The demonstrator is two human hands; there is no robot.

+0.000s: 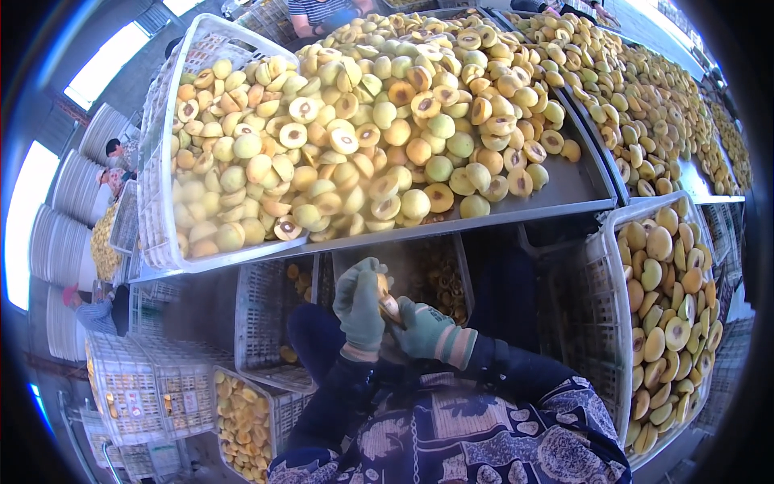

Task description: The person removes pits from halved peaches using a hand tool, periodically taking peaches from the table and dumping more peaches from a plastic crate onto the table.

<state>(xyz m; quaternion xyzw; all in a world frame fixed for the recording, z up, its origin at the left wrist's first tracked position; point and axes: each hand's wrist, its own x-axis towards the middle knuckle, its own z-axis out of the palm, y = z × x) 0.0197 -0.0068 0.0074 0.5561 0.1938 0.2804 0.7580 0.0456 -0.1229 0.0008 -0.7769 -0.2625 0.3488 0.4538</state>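
Both hands wear green knit gloves with pale striped cuffs and meet in front of my body, below the metal table's edge. My left hand is raised and closed around a yellow fruit half. My right hand grips a small tool with a wooden handle, its tip against the fruit; the tip's shape is hidden. Above them, halved yellow-green stone fruit, many with brown pits or hollows showing, lie heaped on the metal table. A white plastic crate full of halves lies tipped at the heap's left.
A white crate of fruit halves stands at right. Beneath the table edge are a crate and a container with dark fruit pieces. Another filled crate stands lower left. A person in a striped top works across the table; others sit at left.
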